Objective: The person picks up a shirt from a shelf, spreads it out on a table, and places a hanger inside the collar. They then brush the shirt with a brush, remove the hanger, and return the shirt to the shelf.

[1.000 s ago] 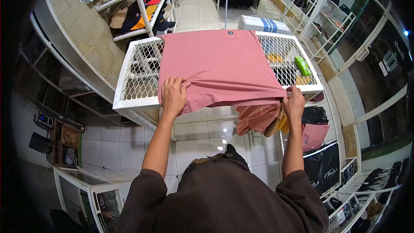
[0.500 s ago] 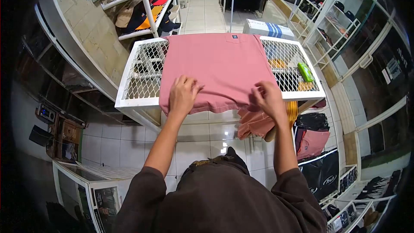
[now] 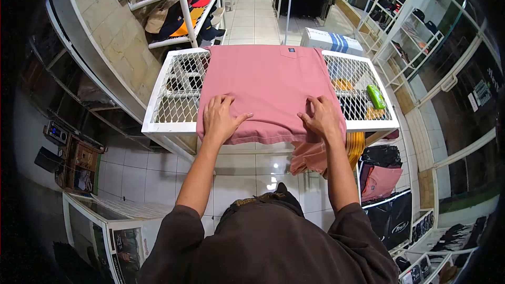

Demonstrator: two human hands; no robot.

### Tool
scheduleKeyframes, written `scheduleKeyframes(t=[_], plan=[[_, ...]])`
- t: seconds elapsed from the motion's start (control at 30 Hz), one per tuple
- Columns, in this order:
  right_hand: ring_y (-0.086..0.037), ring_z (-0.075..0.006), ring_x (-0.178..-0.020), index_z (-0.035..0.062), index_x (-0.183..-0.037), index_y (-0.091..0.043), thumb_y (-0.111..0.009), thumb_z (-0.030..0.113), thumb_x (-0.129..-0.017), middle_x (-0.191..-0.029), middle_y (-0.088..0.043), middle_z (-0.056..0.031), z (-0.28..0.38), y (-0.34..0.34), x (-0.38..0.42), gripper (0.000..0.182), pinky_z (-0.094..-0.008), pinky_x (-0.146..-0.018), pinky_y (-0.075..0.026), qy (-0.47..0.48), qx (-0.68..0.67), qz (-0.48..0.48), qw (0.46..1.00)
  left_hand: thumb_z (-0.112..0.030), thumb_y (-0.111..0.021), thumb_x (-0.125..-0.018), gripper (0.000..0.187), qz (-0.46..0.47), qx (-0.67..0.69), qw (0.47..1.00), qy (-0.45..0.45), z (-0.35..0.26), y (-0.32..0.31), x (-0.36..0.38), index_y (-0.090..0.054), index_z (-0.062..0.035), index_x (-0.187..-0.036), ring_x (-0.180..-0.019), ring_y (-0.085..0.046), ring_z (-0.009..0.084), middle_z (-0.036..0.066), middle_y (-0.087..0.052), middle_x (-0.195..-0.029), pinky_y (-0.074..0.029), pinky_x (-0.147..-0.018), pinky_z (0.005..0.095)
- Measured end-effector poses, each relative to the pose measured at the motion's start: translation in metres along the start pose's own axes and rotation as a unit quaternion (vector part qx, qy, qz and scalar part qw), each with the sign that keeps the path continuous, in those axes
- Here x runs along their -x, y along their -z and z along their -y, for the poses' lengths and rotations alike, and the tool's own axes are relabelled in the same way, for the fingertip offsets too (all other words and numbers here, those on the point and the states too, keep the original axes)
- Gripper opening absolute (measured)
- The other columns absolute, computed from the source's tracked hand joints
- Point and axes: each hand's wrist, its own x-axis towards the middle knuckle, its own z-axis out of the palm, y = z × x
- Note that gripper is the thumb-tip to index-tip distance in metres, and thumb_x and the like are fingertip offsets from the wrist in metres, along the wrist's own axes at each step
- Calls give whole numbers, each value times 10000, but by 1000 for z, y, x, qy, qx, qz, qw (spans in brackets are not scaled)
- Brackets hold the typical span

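Observation:
A pink T-shirt (image 3: 263, 81) lies spread over a white metal-mesh table (image 3: 173, 127), its near hem hanging over the front edge. A small dark label and a pocket show near its far edge. My left hand (image 3: 221, 118) rests on the near left part of the cloth, fingers spread and thumb pointing inward. On the near right part, my right hand (image 3: 321, 118) presses down with its fingers apart and slightly bent. Below the hem on the right, more pink cloth (image 3: 307, 158) hangs down beside yellow hangers (image 3: 355, 147), partly behind my right forearm.
A green packet (image 3: 375, 96) sits on the mesh at the right. Behind the table is a white box with blue stripes (image 3: 331, 41). Caps fill a shelf (image 3: 192, 34) at the back left. Folded clothes (image 3: 381, 179) and a black bag (image 3: 389, 218) stand at the lower right.
My right hand has come down flatter onto the shirt and moved slightly inward. My left hand's fingers have spread. The near hem lies smoother, and the view has shifted a little.

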Motion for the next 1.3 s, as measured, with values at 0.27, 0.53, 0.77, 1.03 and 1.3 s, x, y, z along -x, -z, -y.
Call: scheduleKeyframes(t=[0.27, 0.53, 0.77, 1.03, 1.3], plan=[[-462, -389, -1381, 129, -1428, -524, -823, 685, -647, -1448, -519, -224, -8, 24, -30, 1004, -515, -1134, -369, -41, 28, 145, 988, -774, -793, -588, 1143, 89, -34, 995, 35, 17, 3, -20, -556, -49, -1438, -1455, -359, 374, 230, -439, -1516, -141, -1204, 653], [-417, -389, -1433, 113, -1386, -598, -829, 682, -654, -1524, -467, -224, -24, 10, 12, 956, -543, -1188, -279, 5, -63, 2, 998, -671, -730, -779, 888, 83, -19, 996, 18, 24, 9, 11, -568, -109, -1447, -1489, -346, 352, 214, -423, -1567, -191, -1223, 581], [-571, -327, -1309, 132, -1204, -739, -658, 26, -885, -1308, -676, -113, -63, 0, 90, 346, -501, -1157, -357, 110, -141, -126, 976, -177, -714, -899, 352, -7, 47, 989, -141, 51, 28, 68, -716, -104, -1243, -1297, -572, 314, 97, -667, -1325, -379, -1111, 506], [-641, -354, -983, 42, -993, -665, -647, 44, -902, -962, -683, -143, -44, 14, 98, 93, -457, -899, -456, 56, -118, -156, 979, -58, -638, -921, 129, -88, 92, 986, -111, 38, 41, 75, -716, -45, -1023, -1052, -675, 311, 104, -731, -1006, -447, -997, 460], [-640, -395, -817, 8, -981, -658, -628, 152, -978, -859, -654, -204, -12, 65, 141, 147, -448, -728, -498, -48, -208, 35, 976, -106, -673, -906, 132, 100, 144, 985, -8, 19, 106, 118, -663, -14, -812, -727, -603, 340, 126, -634, -757, -467, -728, 439]])
